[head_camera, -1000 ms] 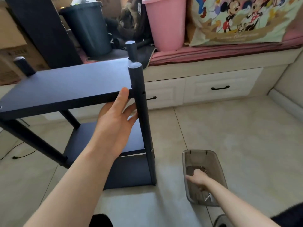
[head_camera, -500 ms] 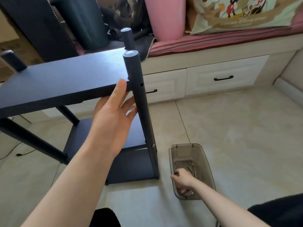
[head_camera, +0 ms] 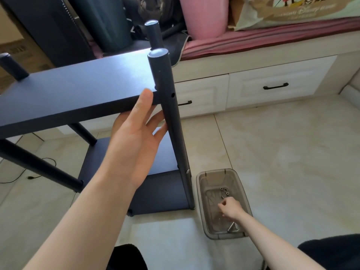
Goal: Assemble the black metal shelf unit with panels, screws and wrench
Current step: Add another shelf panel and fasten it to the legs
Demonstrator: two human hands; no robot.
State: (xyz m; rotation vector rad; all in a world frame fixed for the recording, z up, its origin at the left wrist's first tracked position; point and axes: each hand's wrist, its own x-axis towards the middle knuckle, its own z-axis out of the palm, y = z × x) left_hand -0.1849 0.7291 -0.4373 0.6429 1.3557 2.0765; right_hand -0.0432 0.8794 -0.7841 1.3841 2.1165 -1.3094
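Shelf unit (head_camera: pixel 81 94): the black unit is stood on the tiled floor (head_camera: pixel 282 152) in front of white drawers (head_camera: pixel 272 84); an upper panel and a lower panel (head_camera: pixel 163 162) are carried between round posts.
Near post (head_camera: pixel 171 117): it is seen upright at the panel's right corner, with a small hole at panel height.
Left hand (head_camera: pixel 134 141): it is held under the front edge of the upper panel beside the near post; the fingers are straight and slightly spread, with one fingertip laid against the panel edge.
Right hand (head_camera: pixel 231 208): it is lowered into the clear plastic bin (head_camera: pixel 200 191) on the floor, just right of the post's foot; the fingers are curled, possibly pinching a screw, though this cannot be told.
Bin contents: loose screws (head_camera: pixel 224 190) and a wrench (head_camera: pixel 232 227) are seen.
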